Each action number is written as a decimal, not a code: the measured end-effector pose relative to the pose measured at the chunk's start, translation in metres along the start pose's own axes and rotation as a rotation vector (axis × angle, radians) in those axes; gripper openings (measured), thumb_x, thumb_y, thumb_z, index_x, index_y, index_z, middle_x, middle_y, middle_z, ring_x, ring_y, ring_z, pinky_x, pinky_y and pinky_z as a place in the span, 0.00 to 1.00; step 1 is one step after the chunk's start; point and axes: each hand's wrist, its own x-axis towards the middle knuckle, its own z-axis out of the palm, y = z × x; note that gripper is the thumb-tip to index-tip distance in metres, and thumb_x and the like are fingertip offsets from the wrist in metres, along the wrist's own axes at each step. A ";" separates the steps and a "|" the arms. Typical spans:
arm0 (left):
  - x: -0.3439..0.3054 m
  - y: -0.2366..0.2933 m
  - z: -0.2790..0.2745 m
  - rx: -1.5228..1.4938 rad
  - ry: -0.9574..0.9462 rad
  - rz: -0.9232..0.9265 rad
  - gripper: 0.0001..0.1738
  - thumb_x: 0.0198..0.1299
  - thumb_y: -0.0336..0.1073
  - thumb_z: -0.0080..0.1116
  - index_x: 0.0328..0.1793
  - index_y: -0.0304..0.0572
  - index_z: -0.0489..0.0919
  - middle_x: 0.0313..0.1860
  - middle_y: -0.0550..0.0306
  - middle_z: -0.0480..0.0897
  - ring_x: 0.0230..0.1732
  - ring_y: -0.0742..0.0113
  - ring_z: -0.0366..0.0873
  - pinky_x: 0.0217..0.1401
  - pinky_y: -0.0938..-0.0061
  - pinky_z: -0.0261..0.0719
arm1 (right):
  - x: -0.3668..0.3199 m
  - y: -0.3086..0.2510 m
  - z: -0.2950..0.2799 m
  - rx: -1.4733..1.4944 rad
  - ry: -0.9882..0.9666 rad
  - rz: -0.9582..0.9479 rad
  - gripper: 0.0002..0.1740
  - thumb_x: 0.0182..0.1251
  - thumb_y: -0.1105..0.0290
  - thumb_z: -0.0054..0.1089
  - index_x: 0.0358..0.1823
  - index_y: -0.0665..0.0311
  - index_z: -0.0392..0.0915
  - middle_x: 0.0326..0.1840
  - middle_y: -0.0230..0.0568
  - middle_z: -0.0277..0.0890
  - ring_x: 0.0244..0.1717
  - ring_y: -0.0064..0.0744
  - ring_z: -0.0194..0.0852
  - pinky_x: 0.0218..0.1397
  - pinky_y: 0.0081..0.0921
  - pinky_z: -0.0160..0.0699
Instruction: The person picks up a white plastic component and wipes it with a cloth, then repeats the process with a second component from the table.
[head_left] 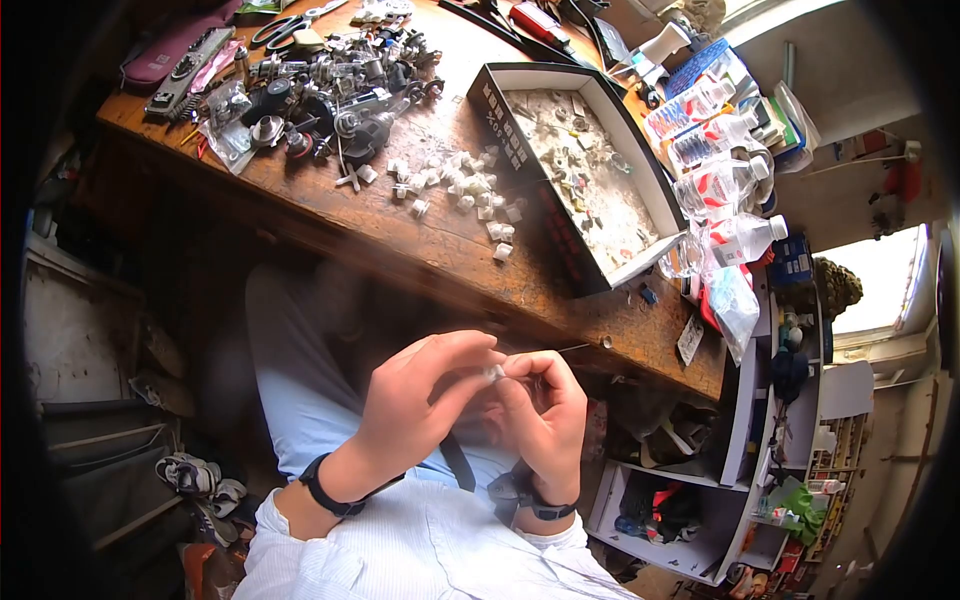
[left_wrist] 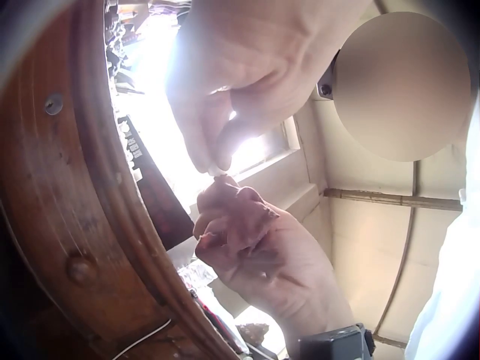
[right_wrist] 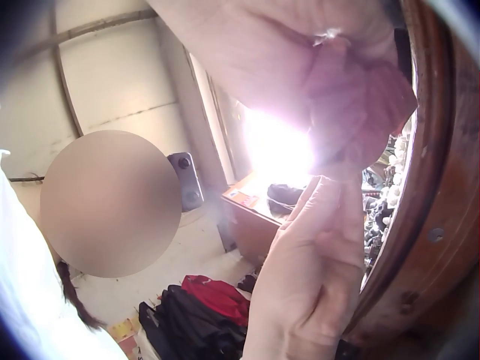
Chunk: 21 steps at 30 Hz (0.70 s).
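Observation:
Just in front of the table edge, above the lap, both hands meet at their fingertips. Between them is a small white plastic piece (head_left: 494, 373), mostly covered by the fingers. My left hand (head_left: 425, 390) pinches it between thumb and fingers, the other fingers stretched out above. My right hand (head_left: 545, 405) pinches it from the other side, its fingers curled. In the left wrist view the left hand (left_wrist: 247, 75) reaches down from above to the right hand (left_wrist: 262, 255). Several similar white plastic pieces (head_left: 470, 187) lie loose on the wooden table (head_left: 350, 220).
A shallow black-and-white box (head_left: 655, 200) holds small scraps. Behind the white pieces is a heap of bulbs and metal parts (head_left: 350, 100), with scissors (head_left: 290, 30) beyond. Plastic bottles (head_left: 740, 238) line the right side. Shelves (head_left: 680, 540) stand at lower right.

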 end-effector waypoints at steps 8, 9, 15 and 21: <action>0.007 0.006 -0.004 0.137 -0.009 0.091 0.17 0.56 0.18 0.66 0.52 0.35 0.82 0.42 0.52 0.88 0.47 0.64 0.89 0.50 0.75 0.86 | 0.001 0.004 0.009 0.010 0.098 -0.105 0.07 0.70 0.81 0.62 0.44 0.70 0.73 0.40 0.34 0.79 0.36 0.14 0.78 0.40 0.12 0.78; 0.007 0.006 -0.004 0.152 -0.006 0.097 0.16 0.56 0.18 0.66 0.51 0.35 0.82 0.41 0.52 0.88 0.46 0.64 0.89 0.50 0.75 0.86 | 0.001 0.005 0.010 -0.010 0.128 -0.129 0.07 0.70 0.81 0.63 0.44 0.70 0.73 0.40 0.35 0.79 0.36 0.14 0.78 0.41 0.13 0.78; 0.002 -0.001 0.000 -0.091 0.040 -0.095 0.15 0.57 0.17 0.65 0.51 0.32 0.81 0.43 0.50 0.88 0.48 0.64 0.88 0.52 0.75 0.86 | 0.002 -0.001 0.005 -0.051 0.067 0.012 0.07 0.69 0.81 0.63 0.44 0.70 0.73 0.41 0.35 0.79 0.40 0.15 0.78 0.43 0.13 0.78; 0.004 -0.004 -0.005 -0.147 -0.011 -0.128 0.15 0.57 0.17 0.64 0.51 0.30 0.81 0.44 0.50 0.88 0.49 0.63 0.88 0.53 0.75 0.86 | 0.003 0.004 0.008 0.100 0.056 -0.015 0.07 0.69 0.82 0.63 0.44 0.70 0.73 0.40 0.35 0.79 0.40 0.15 0.78 0.44 0.13 0.77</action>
